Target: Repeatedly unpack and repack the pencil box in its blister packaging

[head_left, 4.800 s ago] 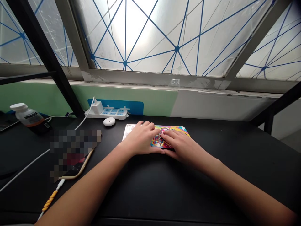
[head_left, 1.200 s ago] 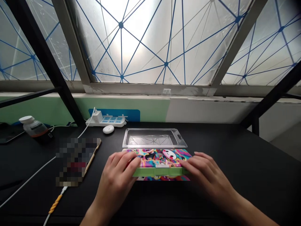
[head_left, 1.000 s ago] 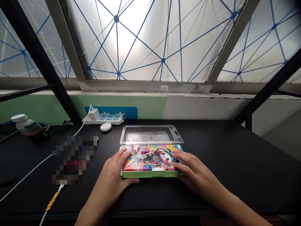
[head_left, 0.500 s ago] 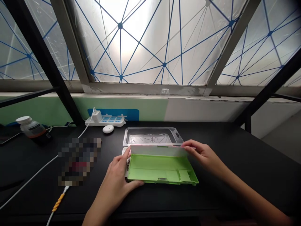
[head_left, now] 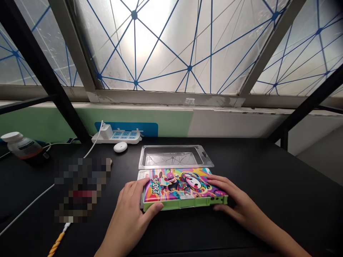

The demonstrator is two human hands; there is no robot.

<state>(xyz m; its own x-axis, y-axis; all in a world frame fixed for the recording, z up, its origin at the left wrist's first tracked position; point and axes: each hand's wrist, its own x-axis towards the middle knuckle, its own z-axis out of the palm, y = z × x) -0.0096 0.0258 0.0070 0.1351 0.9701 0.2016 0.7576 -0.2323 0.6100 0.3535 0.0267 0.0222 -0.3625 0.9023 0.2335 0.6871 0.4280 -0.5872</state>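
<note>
A pencil case (head_left: pixel 184 184) with a colourful cartoon lid marked "SPORT" and a light green body lies closed in front of me. My left hand (head_left: pixel 134 203) grips its left end, thumb along the front edge and fingers at the far left corner. At the right end, my right hand (head_left: pixel 235 200) holds the case, fingers on the lid and thumb low at the front. Under the case, a printed card (head_left: pixel 141 175) shows at the left. Just behind it lies a clear plastic blister tray (head_left: pixel 175 157).
A white power strip (head_left: pixel 118 136) and a round white case (head_left: pixel 120 146) stand near the wall. Farther left are a white-capped bottle (head_left: pixel 24 146), a blurred-out object (head_left: pixel 83 189) and a white cable with a yellow spiral sleeve (head_left: pixel 56 244). Black frame posts rise at both sides.
The lid of the pencil case has swung down from upright to closed, hiding the green inside. My right hand has moved from the lid's edge to the right end. The view has shifted slightly.
</note>
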